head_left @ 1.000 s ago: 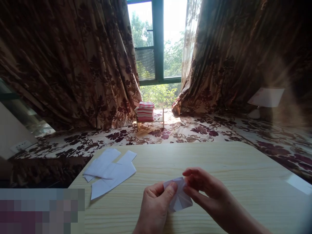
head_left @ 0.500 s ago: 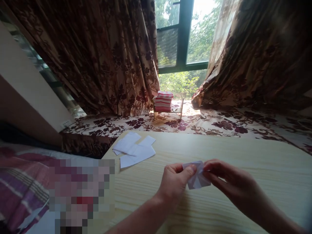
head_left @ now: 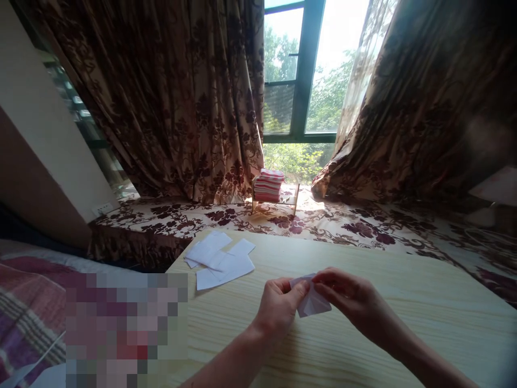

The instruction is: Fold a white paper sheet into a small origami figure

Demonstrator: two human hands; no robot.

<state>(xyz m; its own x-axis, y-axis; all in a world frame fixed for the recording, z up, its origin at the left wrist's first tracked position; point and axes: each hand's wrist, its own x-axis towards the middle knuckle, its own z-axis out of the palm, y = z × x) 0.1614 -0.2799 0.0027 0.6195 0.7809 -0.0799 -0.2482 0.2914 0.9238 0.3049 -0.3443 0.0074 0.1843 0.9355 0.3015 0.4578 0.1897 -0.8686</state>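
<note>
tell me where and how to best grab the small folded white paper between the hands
Probably pinch the small folded white paper by its lower edge, coming from the near side: the left hand and right hand cover parts higher up, while that edge is uncovered.

Through my remote feed, I have the paper [head_left: 315, 306] above the table [head_left: 424, 302], the left hand [head_left: 279, 304] at its nine o'clock, the right hand [head_left: 350, 291] at three. Loose papers [head_left: 228, 269] lie on the table at ten; beyond, at eleven, cloths [head_left: 269, 186] sit on a rack [head_left: 296, 200].
</note>
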